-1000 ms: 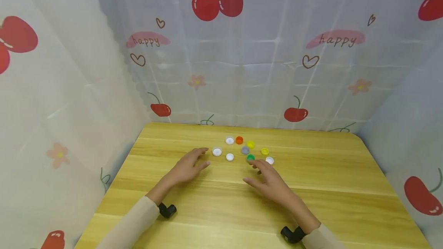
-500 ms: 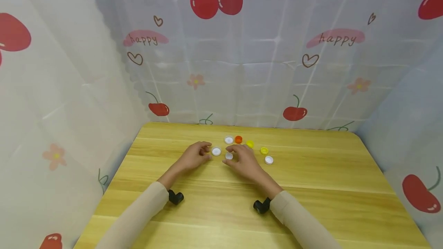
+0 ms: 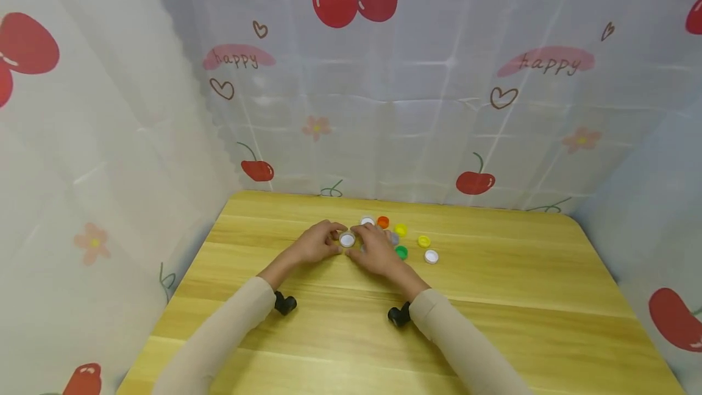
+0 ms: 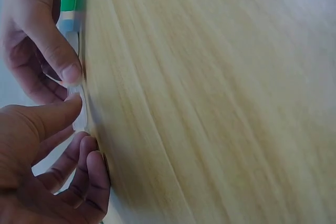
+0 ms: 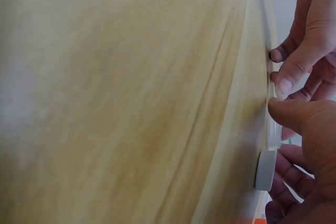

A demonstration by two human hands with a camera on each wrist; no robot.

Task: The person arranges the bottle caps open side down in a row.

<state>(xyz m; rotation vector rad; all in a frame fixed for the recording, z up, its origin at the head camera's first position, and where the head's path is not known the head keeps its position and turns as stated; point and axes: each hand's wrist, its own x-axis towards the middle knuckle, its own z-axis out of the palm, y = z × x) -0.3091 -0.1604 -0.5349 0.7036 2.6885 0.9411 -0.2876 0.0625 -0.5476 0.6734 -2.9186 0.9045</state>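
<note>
White cap (image 3: 347,240), fingers (image 3: 333,225) around both sides

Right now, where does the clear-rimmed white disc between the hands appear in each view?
Head: white disc just below picture centre.
Left wrist: white disc toward left edge, edge-on, partly hidden.
Right wrist: white disc toward right edge, edge-on.
Shared landmark: left hand, beside it in each.

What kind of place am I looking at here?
Probably a small booth set up for tabletop recording, though that's a guess. Cherry-print sheets hang around three sides of a wooden table bearing small round pieces, and a black device sits at each wrist.
</note>
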